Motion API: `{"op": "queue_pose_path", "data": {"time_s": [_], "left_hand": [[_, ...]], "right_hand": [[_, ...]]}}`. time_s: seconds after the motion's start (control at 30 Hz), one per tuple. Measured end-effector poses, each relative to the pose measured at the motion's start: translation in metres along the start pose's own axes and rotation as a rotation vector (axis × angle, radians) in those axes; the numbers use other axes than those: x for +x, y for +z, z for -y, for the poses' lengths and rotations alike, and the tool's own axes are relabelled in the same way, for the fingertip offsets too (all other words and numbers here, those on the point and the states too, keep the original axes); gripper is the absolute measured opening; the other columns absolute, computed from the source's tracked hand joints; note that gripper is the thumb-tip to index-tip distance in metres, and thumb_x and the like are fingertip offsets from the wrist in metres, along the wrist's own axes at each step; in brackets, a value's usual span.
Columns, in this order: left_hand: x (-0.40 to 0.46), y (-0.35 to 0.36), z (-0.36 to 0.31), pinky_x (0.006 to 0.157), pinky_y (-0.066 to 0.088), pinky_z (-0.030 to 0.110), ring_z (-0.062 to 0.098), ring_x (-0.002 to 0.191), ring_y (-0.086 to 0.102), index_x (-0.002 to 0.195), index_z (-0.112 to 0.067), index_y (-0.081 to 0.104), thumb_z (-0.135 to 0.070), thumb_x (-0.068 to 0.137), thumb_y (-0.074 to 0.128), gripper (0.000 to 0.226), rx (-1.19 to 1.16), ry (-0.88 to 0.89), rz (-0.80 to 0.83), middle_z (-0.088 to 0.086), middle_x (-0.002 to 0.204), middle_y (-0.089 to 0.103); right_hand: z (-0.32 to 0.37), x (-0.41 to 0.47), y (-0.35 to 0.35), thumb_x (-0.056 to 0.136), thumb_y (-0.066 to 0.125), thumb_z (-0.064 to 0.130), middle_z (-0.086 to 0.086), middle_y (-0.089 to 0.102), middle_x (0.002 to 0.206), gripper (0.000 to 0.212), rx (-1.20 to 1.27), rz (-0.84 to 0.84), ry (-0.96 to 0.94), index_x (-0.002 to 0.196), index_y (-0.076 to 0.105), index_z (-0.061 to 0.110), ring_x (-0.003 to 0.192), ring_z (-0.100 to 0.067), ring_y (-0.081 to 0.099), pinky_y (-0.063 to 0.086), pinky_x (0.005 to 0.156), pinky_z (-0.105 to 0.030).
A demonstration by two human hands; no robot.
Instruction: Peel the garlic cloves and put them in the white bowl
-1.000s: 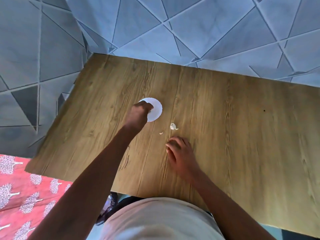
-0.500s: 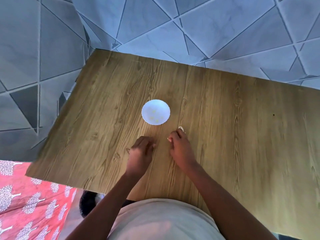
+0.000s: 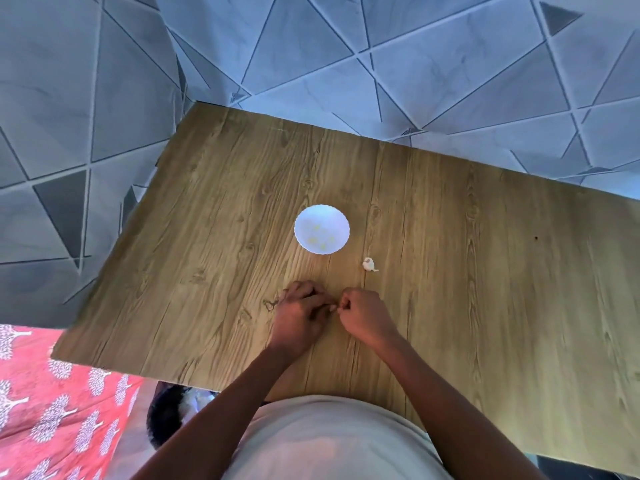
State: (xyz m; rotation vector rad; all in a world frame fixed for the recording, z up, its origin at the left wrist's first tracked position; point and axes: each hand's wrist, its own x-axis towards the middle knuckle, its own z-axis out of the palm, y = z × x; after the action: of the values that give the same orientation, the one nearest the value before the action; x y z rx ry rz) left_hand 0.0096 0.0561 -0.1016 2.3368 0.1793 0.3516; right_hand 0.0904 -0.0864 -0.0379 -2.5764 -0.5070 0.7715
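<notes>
The small white bowl [image 3: 321, 229] stands on the wooden table [image 3: 485, 289] and holds several pale yellow peeled cloves. A whitish garlic piece with papery skin [image 3: 369, 264] lies just right of and nearer than the bowl. My left hand [image 3: 302, 315] and my right hand [image 3: 365, 315] are together in front of the bowl, fingers curled, fingertips meeting around a small pale garlic clove [image 3: 333, 308] that is mostly hidden between them.
The table's near edge runs just in front of my body and its left edge slants away. A red patterned cloth [image 3: 52, 410] lies low at the left. Blue-grey triangle-patterned tiles [image 3: 311, 64] lie beyond the table's far edge.
My left hand came back from the bowl to meet my right hand. My right hand drew back from the garlic piece, which now lies uncovered, and both hands now pinch a small clove.
</notes>
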Motion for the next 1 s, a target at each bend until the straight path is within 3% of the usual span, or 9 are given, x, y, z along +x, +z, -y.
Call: {"op": "queue_pose_path", "data": {"time_s": [0.2,0.4,0.53,0.6,0.67,0.8,1.0], "left_hand": [[0.000,-0.001,-0.001,0.082,0.048,0.039,0.019,0.101,0.061,0.092,-0.024,0.079,-0.027,0.089,0.064,0.016,0.009,-0.003,0.006,-0.009,0.099,0.068],[0.000,0.000,0.000,0.077,0.047,0.036,0.024,0.093,0.051,0.098,-0.011,0.077,0.000,0.087,0.075,0.016,-0.040,-0.149,-0.108,0.000,0.097,0.062],[0.002,-0.003,0.002,0.080,0.046,0.033,0.023,0.096,0.056,0.098,-0.018,0.080,-0.009,0.087,0.075,0.015,-0.058,-0.082,-0.057,-0.004,0.098,0.068],[0.002,-0.004,0.001,0.082,0.048,0.034,0.020,0.100,0.060,0.101,-0.022,0.081,-0.023,0.088,0.067,0.019,-0.047,-0.029,0.009,-0.008,0.102,0.071],[0.002,-0.005,0.000,0.084,0.049,0.037,0.019,0.101,0.062,0.103,-0.025,0.081,-0.027,0.087,0.066,0.022,-0.043,-0.019,0.039,-0.011,0.103,0.073],[0.002,-0.004,0.003,0.081,0.050,0.043,0.019,0.093,0.064,0.098,-0.025,0.082,-0.016,0.083,0.078,0.018,-0.102,-0.027,0.043,-0.012,0.095,0.072],[0.002,-0.005,0.000,0.080,0.051,0.042,0.018,0.089,0.063,0.095,-0.021,0.082,-0.016,0.085,0.077,0.012,-0.087,-0.044,0.035,-0.007,0.091,0.072]], "right_hand": [[0.005,-0.001,0.000,0.094,0.062,0.015,0.000,0.068,0.088,0.008,0.029,-0.028,0.077,0.086,0.064,0.018,0.080,-0.016,0.060,0.038,0.064,-0.026],[0.016,0.007,0.001,0.092,0.050,0.013,-0.006,0.062,0.081,0.013,0.002,-0.028,0.233,0.083,0.059,0.011,0.075,-0.024,0.059,0.039,0.058,-0.030],[0.009,0.014,-0.004,0.096,0.054,0.013,-0.006,0.070,0.087,0.020,0.145,0.050,0.255,0.081,0.066,0.008,0.072,-0.019,0.063,0.054,0.070,-0.029],[0.009,0.009,-0.009,0.095,0.056,0.007,0.000,0.069,0.072,0.027,0.288,0.077,0.267,0.073,0.068,0.014,0.065,-0.012,0.064,0.050,0.062,-0.019],[0.006,0.005,-0.009,0.094,0.059,0.003,0.005,0.066,0.060,0.031,0.366,0.087,0.244,0.068,0.069,0.017,0.058,-0.006,0.061,0.044,0.056,-0.016],[0.003,0.002,-0.004,0.097,0.064,0.013,-0.001,0.069,0.067,0.023,0.457,0.081,0.218,0.077,0.072,0.018,0.066,-0.012,0.061,0.043,0.067,-0.028],[-0.002,-0.004,0.001,0.089,0.078,0.021,0.009,0.070,0.078,0.005,0.461,-0.105,0.150,0.091,0.078,0.016,0.071,-0.001,0.062,0.042,0.064,-0.017]]}}
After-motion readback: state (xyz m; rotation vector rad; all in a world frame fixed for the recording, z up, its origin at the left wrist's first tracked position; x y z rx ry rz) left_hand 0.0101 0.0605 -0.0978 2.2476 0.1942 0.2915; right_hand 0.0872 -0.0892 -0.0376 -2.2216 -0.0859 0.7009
